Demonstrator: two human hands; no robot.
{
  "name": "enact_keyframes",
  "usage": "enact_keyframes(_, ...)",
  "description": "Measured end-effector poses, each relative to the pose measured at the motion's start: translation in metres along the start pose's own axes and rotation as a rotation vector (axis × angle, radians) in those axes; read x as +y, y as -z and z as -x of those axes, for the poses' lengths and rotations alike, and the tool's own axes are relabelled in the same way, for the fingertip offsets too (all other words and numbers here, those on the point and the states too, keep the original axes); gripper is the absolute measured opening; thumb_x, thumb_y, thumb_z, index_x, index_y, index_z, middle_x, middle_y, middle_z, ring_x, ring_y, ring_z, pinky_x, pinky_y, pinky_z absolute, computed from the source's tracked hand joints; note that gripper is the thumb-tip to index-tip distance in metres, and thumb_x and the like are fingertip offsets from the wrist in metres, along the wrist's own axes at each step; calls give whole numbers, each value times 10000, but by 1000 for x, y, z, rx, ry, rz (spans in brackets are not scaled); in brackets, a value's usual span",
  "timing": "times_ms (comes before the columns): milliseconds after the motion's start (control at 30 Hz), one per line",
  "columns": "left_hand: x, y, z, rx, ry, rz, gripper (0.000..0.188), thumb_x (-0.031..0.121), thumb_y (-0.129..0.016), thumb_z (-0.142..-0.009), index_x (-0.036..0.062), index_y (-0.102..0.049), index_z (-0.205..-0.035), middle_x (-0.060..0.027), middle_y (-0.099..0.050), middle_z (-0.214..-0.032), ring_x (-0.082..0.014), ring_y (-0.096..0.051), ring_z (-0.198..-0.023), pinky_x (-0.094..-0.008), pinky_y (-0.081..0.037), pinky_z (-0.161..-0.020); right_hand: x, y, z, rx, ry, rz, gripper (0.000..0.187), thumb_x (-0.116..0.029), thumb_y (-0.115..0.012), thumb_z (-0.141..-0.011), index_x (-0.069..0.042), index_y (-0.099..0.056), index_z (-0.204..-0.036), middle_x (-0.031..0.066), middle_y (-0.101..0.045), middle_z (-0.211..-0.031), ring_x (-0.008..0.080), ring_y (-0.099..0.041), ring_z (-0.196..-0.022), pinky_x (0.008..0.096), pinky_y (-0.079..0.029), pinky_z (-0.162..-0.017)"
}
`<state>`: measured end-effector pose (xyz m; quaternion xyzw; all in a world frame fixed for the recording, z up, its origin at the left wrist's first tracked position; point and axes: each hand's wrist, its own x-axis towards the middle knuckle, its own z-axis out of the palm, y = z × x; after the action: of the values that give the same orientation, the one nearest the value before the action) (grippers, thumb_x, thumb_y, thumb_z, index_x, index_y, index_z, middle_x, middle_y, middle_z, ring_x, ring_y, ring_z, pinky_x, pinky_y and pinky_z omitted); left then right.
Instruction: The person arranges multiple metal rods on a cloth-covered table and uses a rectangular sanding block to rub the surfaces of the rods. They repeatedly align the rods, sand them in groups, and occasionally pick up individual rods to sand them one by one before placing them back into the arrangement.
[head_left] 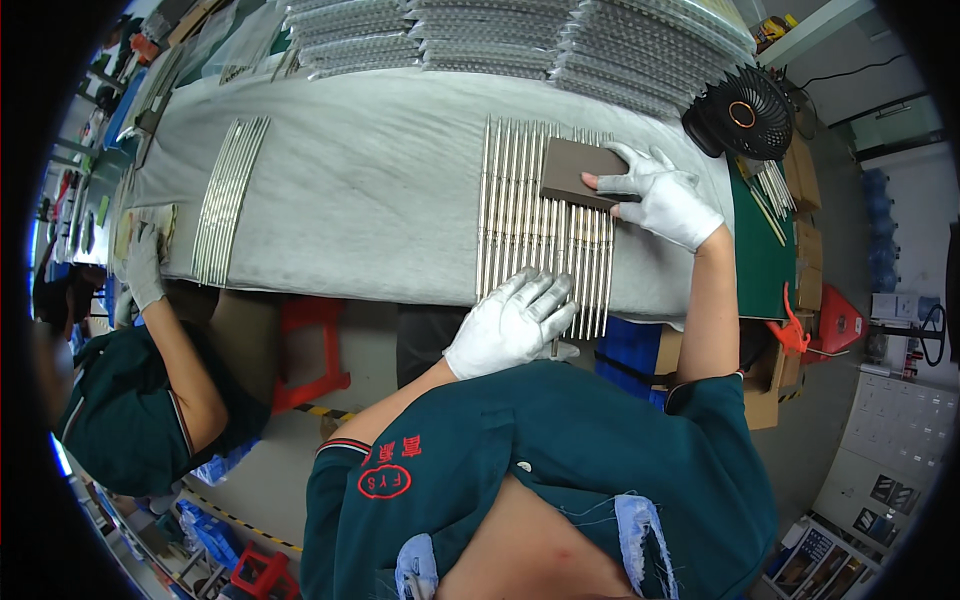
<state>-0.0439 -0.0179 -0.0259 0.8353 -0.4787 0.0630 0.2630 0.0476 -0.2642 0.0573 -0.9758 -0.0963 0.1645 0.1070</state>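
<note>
A row of slim, shiny metal rods (515,225) lies side by side on the pale cloth in front of me. My left hand (508,322), in a white glove, rests flat across the near ends of the rods with its fingers stretched out. On the far right part of the row sits a flat grey-brown rectangular block (572,172), perhaps a sanding sponge. My right hand (655,192) grips the block's right end; its white glove leaves the thumb and a fingertip bare. The block and both hands hide parts of the rods.
Behind the rods, stacks of bubble-wrapped packs (480,40) line the cloth-covered table (370,170). A black fan (742,113) stands at the right corner. Another bundle of rods (230,200) lies to the left, near a co-worker's gloved hand (143,265). A red stool (310,350) stands below.
</note>
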Motion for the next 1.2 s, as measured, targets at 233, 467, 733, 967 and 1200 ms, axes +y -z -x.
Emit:
enact_keyframes(233, 0, 0, 2, 29, -8, -18, 654, 533, -727, -785, 53, -621, -1216, -189, -614, -1264, -354, -610, -1163, -477, -467, -1033, 17, -3, -8, -15, 74, -128, 528, -191, -744, -835, -338, -665, -1336, 170, -399, -1576, 354, -359, -1459, 512, -168, -1231)
enact_keyframes(467, 0, 1, 3, 39, 6, -25, 626, 544, -701, -817, 52, -629, -1197, -186, -618, -1274, -345, -615, -1160, -470, -472, -1027, 2, -15, -4, 97, 92, -33, 516, -240, -728, -835, -389, -660, -1324, 131, -400, -1577, 386, -339, -1458, 591, -183, -1207)
enact_keyframes(733, 2, 0, 1, 101, 8, -7, 666, 556, -735, -781, 70, -606, -1218, -191, -623, -1269, -337, -625, -1150, -465, -485, -1012, 4, -9, 6, 151, 131, 33, 510, -210, -734, -815, -343, -683, -1305, 173, -452, -1523, 376, -435, -1391, 535, -237, -1208)
enact_keyframes(967, 1, 2, 1, 68, 20, -33, 653, 570, -724, -779, 76, -639, -1197, -184, -639, -1261, -327, -643, -1140, -470, -498, -999, 26, -14, -3, 103, 138, -67, 495, -208, -716, -835, -353, -681, -1307, 183, -438, -1540, 396, -443, -1375, 535, -229, -1208)
enact_keyframes(1200, 2, 4, 1, 82, 39, -12, 652, 579, -715, -776, 74, -649, -1183, -174, -642, -1270, -315, -646, -1139, -467, -501, -1000, 7, -16, 4, 199, 137, -41, 481, -192, -721, -812, -328, -708, -1273, 165, -481, -1501, 382, -472, -1328, 495, -267, -1194)
